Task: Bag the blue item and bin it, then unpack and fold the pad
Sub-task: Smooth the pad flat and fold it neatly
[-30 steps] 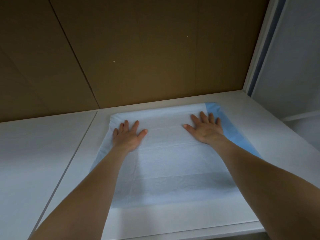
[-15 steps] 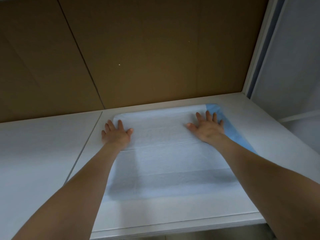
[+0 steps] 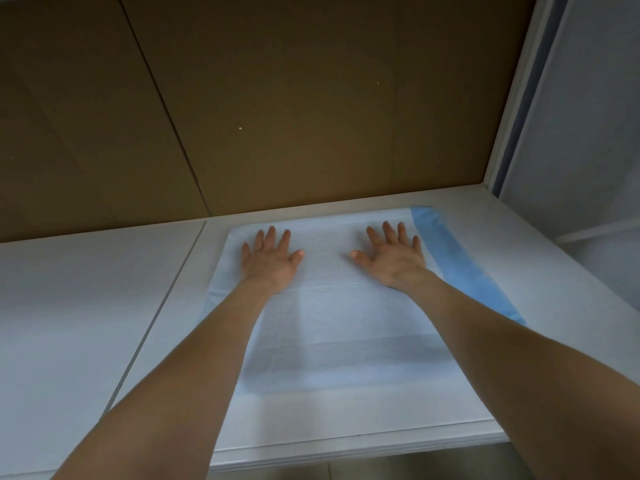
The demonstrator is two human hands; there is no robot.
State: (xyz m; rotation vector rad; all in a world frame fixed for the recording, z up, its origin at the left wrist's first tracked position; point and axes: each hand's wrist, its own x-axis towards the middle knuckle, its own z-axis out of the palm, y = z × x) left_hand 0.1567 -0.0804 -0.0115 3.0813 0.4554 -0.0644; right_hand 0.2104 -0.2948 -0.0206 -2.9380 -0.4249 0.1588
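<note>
As left hand [image 3: 268,261], right hand [image 3: 393,259] seemingly press pad [image 3: 346,336]

— How's the light?
— Dim and bluish where I'm working. A soft grey shadow lies across the pad [image 3: 346,355] at lower centre; the wall [image 3: 294,98] above is murky.
— Sharp?
— Slightly soft; straight lines bow near the frame's edges.

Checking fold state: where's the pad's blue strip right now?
Head view: the blue strip runs along the right edge of the pad, just right of the right hand pressed flat on it.
</note>
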